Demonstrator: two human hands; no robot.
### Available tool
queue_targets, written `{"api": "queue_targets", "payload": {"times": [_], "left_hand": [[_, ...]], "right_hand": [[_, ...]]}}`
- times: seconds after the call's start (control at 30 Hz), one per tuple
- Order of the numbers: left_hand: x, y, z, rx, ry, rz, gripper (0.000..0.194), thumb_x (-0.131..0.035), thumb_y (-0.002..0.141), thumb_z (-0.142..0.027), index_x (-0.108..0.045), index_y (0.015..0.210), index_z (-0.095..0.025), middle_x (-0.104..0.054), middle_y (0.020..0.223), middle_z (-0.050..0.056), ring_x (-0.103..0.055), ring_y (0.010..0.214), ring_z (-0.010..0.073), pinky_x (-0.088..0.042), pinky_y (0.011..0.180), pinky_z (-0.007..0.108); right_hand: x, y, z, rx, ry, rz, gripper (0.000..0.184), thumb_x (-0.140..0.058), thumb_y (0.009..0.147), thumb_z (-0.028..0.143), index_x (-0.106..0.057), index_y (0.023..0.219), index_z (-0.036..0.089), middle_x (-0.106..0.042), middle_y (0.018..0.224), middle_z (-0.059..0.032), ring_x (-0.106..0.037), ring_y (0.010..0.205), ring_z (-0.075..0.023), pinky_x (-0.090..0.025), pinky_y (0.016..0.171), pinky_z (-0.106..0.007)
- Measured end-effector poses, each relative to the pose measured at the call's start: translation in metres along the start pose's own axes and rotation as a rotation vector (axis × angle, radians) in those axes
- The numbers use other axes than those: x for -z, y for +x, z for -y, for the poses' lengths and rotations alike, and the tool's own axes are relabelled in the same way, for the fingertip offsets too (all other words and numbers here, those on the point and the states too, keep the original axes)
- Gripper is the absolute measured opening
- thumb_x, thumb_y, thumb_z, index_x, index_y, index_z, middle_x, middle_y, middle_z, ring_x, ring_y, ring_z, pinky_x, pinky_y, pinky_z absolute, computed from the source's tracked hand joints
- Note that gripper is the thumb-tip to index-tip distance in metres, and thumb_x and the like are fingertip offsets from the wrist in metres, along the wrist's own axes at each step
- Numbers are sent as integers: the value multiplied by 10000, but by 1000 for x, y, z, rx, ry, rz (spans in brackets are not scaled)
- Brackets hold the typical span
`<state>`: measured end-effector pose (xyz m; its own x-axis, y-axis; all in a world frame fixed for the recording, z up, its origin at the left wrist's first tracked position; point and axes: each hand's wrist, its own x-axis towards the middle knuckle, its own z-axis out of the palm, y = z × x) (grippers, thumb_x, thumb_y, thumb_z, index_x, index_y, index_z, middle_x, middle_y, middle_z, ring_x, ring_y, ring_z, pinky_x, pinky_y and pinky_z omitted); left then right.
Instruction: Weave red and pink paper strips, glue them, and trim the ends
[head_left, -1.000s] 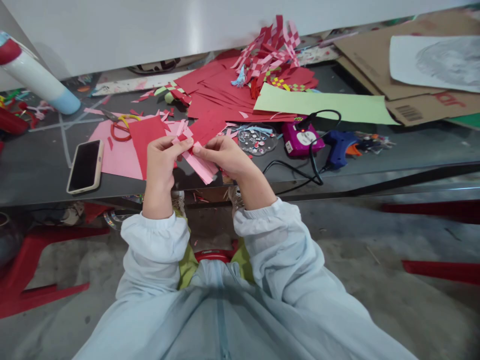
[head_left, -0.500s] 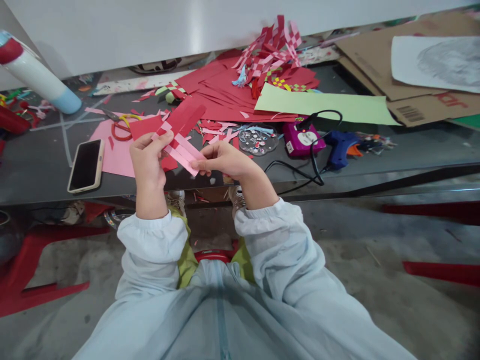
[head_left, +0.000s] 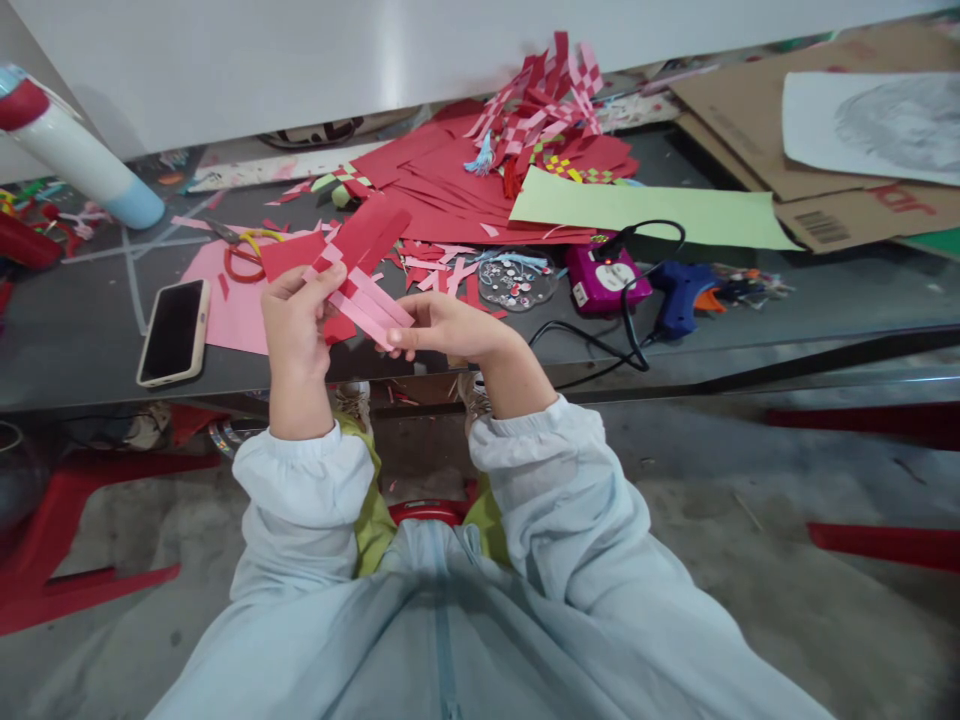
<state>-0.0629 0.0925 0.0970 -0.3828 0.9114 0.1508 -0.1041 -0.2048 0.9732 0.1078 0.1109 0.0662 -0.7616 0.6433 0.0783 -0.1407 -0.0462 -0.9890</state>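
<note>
Between my hands is a piece of woven red and pink paper strips (head_left: pixel 369 304), tilted down to the right above the table's front edge. My left hand (head_left: pixel 298 308) pinches its upper woven end, thumb on top. With thumb and fingers, my right hand (head_left: pixel 442 328) grips the loose ends of the pink strips at the lower right. Red paper (head_left: pixel 379 228) shows just behind the woven part. On the table to the left, scissors (head_left: pixel 244 252) with red and yellow handles lie on a pink sheet (head_left: pixel 234 322).
A phone (head_left: pixel 174 333) lies left of the pink sheet, with a bottle (head_left: pixel 82 150) behind it. Finished woven strips (head_left: pixel 555 100) are heaped at the back. A clear bead tray (head_left: pixel 517 280), a purple power box (head_left: pixel 606 278), a blue glue gun (head_left: pixel 679 298) and cardboard (head_left: pixel 735 120) stretch rightward.
My right hand's thumb and fingers have shifted slightly on the pink strip ends, which look a little more fanned. My left hand keeps its hold almost unmoved.
</note>
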Motion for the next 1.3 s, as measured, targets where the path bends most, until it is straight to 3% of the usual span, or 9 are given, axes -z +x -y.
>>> {"api": "queue_targets", "payload": {"times": [0.13, 0.27, 0.47, 0.63, 0.73, 0.83, 1.03, 1.17, 1.3], "left_hand": [[-3, -4, 4, 28, 59, 133, 414, -848, 558, -281, -465, 436, -184, -336, 429, -77, -343, 427, 42, -287, 428, 211], [-4, -6, 6, 20, 103, 166, 395, -851, 581, -278, -491, 453, -178, -332, 440, -74, -383, 442, 49, -309, 446, 217], [7, -1, -2, -30, 63, 25, 477, -830, 600, -239, -390, 426, -180, -298, 448, -74, -334, 436, 44, -296, 437, 217], [19, 5, -10, -17, -2, -140, 507, -851, 575, -321, -372, 461, -199, -262, 446, -88, -295, 410, 45, -290, 421, 227], [25, 5, -10, -6, -6, -140, 490, -856, 570, -321, -389, 478, -203, -252, 454, -92, -291, 410, 47, -271, 430, 246], [28, 3, -8, -9, -8, -117, 482, -841, 609, -314, -389, 485, -201, -245, 455, -92, -308, 412, 48, -274, 445, 252], [20, -5, -7, 45, -8, 89, 500, -866, 515, -250, -382, 411, -173, -297, 396, -88, -329, 392, 24, -233, 418, 223], [10, -10, -5, 30, 36, 150, 394, -860, 520, -258, -488, 426, -169, -330, 413, -86, -370, 423, 29, -282, 435, 204], [4, -10, 3, 23, 55, 187, 264, -829, 544, -218, -586, 453, -171, -416, 434, -71, -383, 435, 31, -293, 443, 197]], "right_hand": [[-4, 2, 1, 68, -49, -142, 538, -686, 729, 657, -559, 604, 149, -512, 532, 33, -428, 509, -58, -348, 479, -206], [-4, 3, 1, 35, -121, -249, 509, -733, 729, 586, -554, 550, 144, -474, 487, 31, -377, 491, -58, -265, 448, -224], [-1, 1, 4, -45, -90, -32, 367, -824, 657, 450, -709, 703, 105, -642, 595, -15, -525, 546, -79, -412, 510, -210], [-1, 0, 6, -100, -185, 240, 240, -803, 684, 321, -747, 738, 94, -687, 611, -24, -566, 559, -79, -452, 551, -201], [-2, 1, 3, -121, -148, 271, 209, -793, 673, 230, -747, 827, 96, -712, 671, -24, -603, 604, -86, -479, 592, -203], [-4, 4, 0, -121, -41, 162, 308, -807, 653, 220, -714, 925, 108, -710, 737, -21, -609, 636, -90, -484, 560, -195], [-10, 10, 1, 62, 59, -162, 475, -829, 638, 497, -672, 894, 128, -691, 816, -32, -595, 705, -99, -487, 596, -201], [-16, 15, -3, 187, 113, -308, 423, -793, 680, 537, -666, 816, 157, -678, 775, -13, -593, 688, -105, -494, 640, -228], [-19, 21, -8, 174, 179, -482, 378, -830, 644, 489, -677, 816, 189, -709, 838, -23, -652, 751, -147, -543, 691, -273]]}}
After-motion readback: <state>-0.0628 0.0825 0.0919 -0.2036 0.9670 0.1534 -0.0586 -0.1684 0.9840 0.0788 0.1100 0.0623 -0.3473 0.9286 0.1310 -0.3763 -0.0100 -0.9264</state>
